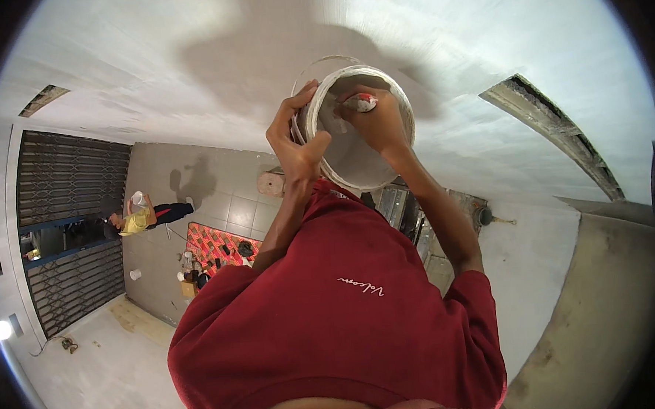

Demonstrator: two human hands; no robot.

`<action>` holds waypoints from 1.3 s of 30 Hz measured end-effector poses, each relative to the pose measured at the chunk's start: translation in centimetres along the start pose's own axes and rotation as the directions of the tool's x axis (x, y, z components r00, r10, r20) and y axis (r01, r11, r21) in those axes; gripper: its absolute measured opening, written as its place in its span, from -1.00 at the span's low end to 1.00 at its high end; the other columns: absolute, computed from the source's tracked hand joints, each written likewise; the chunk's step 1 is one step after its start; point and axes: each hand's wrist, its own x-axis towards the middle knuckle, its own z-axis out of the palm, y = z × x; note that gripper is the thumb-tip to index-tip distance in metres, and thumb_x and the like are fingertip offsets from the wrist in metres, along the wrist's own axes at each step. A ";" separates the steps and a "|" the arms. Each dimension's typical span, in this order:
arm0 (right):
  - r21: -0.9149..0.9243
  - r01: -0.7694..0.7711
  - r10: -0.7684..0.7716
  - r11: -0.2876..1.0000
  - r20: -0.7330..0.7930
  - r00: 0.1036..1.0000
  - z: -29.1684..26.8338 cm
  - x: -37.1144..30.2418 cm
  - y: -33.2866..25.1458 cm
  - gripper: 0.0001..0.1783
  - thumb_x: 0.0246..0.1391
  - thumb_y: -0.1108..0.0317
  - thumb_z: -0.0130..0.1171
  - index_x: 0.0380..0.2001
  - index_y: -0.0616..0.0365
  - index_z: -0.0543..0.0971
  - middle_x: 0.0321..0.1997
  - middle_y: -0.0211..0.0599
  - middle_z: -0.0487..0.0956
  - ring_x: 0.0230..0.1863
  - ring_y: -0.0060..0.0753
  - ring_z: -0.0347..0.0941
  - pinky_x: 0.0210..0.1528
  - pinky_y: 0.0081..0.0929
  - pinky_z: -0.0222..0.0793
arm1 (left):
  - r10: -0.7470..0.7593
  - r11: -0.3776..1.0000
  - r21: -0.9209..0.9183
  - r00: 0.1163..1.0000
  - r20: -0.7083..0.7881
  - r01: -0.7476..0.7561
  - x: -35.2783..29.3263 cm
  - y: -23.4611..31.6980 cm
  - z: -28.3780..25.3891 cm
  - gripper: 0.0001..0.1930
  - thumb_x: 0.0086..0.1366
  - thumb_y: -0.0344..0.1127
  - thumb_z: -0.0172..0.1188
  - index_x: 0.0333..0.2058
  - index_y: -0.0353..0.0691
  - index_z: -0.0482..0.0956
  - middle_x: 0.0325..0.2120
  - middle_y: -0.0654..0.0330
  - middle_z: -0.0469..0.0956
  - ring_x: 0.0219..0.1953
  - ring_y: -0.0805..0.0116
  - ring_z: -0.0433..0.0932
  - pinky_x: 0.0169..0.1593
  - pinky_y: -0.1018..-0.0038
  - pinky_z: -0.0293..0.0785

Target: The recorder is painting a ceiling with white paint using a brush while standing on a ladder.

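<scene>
My left hand (298, 136) grips the left side of a white bucket (368, 70), its thumb lying over the near rim. The bucket is held up in front of my chest, mouth toward me, and its thin handle stands out past the far rim. Inside, pale paste coats the wall and bottom. My right hand (379, 128) reaches into the bucket, fingers closed round a tool with a red-and-white handle (363, 102). Its working end points into the bucket beside the left wall and is too faint to name exactly.
A pale wall (444, 35) stands close beyond the bucket, with a long recessed slot (553, 130) at right. At left, a person in yellow (137, 220) holds something white near a folding metal gate (67, 177). Below lie a red patterned mat (211, 244) with several items and a stool (271, 184).
</scene>
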 end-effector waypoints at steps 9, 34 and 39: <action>0.173 -0.077 0.074 0.982 0.021 0.997 -3.8 -1.3 -0.3 -0.86 -0.06 0.40 0.36 -0.37 0.13 0.66 -0.43 -0.33 0.64 -0.38 -0.49 0.56 -0.32 -0.51 0.44 | -0.021 1.000 -0.023 0.997 -0.069 0.019 1.0 -1.0 -0.6 -0.43 -0.30 -0.46 0.04 -0.16 -0.53 0.53 -0.05 -0.15 0.55 0.05 0.12 0.50 0.22 0.31 0.29; -0.718 0.692 -0.993 0.079 0.001 0.115 -13.1 10.0 -23.6 -0.59 -0.34 0.53 0.38 -0.27 0.07 0.61 -0.09 -0.26 0.52 -0.09 -0.32 0.50 -0.25 -0.44 0.55 | -0.104 0.985 -0.166 0.927 -0.359 0.047 2.3 0.8 -7.0 -0.53 -0.18 -0.55 -0.07 -0.18 -0.50 0.50 -0.39 0.09 0.52 -0.34 0.38 0.47 -0.18 0.52 0.40; -0.893 0.449 -0.927 0.021 0.151 0.342 -7.6 12.0 -23.0 -0.61 -0.34 0.20 0.37 -0.38 0.12 0.53 -0.21 -0.25 0.44 -0.17 -0.26 0.42 -0.26 -0.42 0.53 | -0.109 0.988 -0.144 0.882 -0.458 0.047 2.1 1.6 -8.2 -0.50 -0.20 -0.55 -0.08 -0.17 -0.52 0.51 -0.35 0.06 0.54 -0.32 0.33 0.50 -0.15 0.50 0.42</action>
